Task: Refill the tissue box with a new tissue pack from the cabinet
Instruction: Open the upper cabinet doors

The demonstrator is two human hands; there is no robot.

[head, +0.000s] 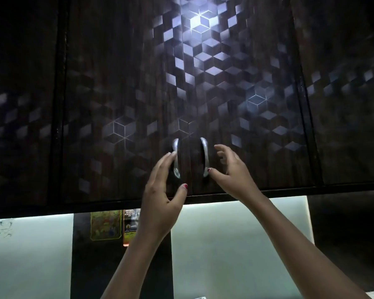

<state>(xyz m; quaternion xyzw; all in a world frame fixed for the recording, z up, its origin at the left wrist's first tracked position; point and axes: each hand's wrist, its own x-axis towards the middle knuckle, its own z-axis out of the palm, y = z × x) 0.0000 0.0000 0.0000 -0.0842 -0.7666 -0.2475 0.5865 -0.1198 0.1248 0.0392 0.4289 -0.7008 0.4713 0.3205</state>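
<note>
While both doors sit closed: dark cube-patterned overhead cabinet (125,100), contents hidden; tissue pack not visible.
Left hand (162,203): fingers loosely curled at curved silver left handle (176,158), thumb spread, grasp not closed.
Right hand (231,171): spread, empty, just right of matching right handle (205,157), thumb tip near its lower end.

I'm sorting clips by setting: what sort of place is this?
Probably a home room with wall storage: a dark overhead cabinet with two metal handles, pale wall panels below, and a colourful picture stuck up.
</note>
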